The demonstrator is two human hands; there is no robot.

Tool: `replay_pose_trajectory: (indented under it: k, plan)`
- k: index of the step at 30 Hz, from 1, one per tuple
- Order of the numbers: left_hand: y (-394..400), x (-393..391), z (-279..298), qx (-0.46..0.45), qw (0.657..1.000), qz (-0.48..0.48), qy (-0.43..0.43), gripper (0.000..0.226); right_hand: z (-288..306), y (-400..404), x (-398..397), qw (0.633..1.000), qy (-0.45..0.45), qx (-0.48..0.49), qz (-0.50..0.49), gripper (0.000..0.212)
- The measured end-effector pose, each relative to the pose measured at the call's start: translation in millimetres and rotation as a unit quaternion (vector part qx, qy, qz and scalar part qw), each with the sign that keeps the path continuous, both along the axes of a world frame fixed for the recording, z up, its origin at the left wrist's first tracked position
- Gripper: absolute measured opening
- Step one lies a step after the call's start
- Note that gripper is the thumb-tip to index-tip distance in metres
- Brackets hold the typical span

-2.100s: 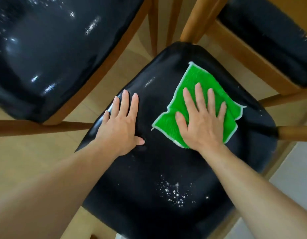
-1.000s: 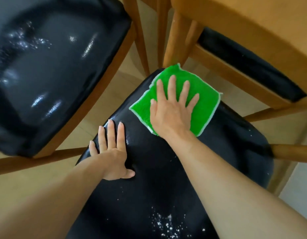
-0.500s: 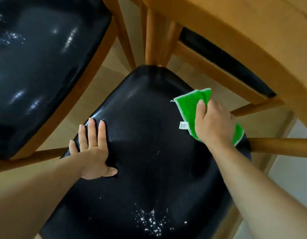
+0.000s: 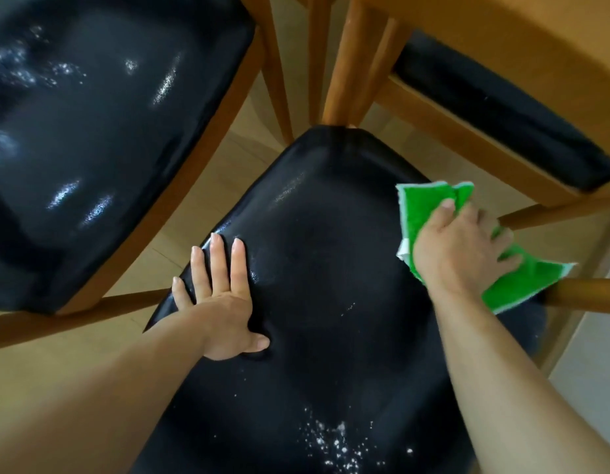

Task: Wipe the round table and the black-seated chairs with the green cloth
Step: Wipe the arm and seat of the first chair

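Observation:
A black chair seat (image 4: pixel 331 268) fills the middle of the head view. My left hand (image 4: pixel 221 295) lies flat on its left edge, fingers straight and pressing down. My right hand (image 4: pixel 457 248) holds the green cloth (image 4: pixel 522 285) at the seat's right edge, thumb on top and fingers curled over the bunched fabric. White specks (image 4: pixel 334 439) dot the near part of the seat. The round wooden table (image 4: pixel 536 29) overhangs at the top right.
A second black-seated chair (image 4: pixel 101 131) with white specks stands at the left. A third black seat (image 4: pixel 502 111) sits under the table edge. Wooden chair legs (image 4: pixel 344 63) rise behind the middle seat, and a wooden rail (image 4: pixel 587 295) runs right beside the cloth.
My right hand swept the cloth from the seat's middle to its far corner, then across to the right edge, where it now grips it bunched. My left hand stayed flat on the left edge.

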State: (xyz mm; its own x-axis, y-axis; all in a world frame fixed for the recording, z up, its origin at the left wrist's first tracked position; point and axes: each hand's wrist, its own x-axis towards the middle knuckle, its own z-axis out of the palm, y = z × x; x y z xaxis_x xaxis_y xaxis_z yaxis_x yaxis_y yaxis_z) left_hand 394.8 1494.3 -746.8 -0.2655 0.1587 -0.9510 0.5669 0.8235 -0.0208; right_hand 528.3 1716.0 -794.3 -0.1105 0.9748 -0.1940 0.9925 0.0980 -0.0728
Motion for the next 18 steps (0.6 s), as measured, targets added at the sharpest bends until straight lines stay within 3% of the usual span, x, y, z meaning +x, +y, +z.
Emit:
replay_pose_trajectory:
  k: [6, 11, 14, 18]
  plan:
    - [2.5, 1.1, -0.6, -0.012, 1.0, -0.006, 0.007, 0.136, -2.3, -28.7, -88.8, 0.984, 0.02, -0.021, 0.176, 0.064]
    - [2.1, 2.5, -1.4, -0.015, 0.999, -0.025, 0.018, 0.137, 1.3, -45.8, -102.4, 0.942, 0.033, -0.035, 0.332, 0.065]
    - [0.9, 2.3, -0.6, -0.014, 0.999, -0.035, 0.023, 0.137, 3.3, -24.8, -77.0, 0.93, 0.054, -0.034, 0.362, 0.059]
    - [2.9, 3.2, 2.8, -0.015, 0.999, -0.03, 0.029, 0.135, 2.4, -4.5, -19.0, 0.952, 0.034, -0.031, 0.302, 0.059]
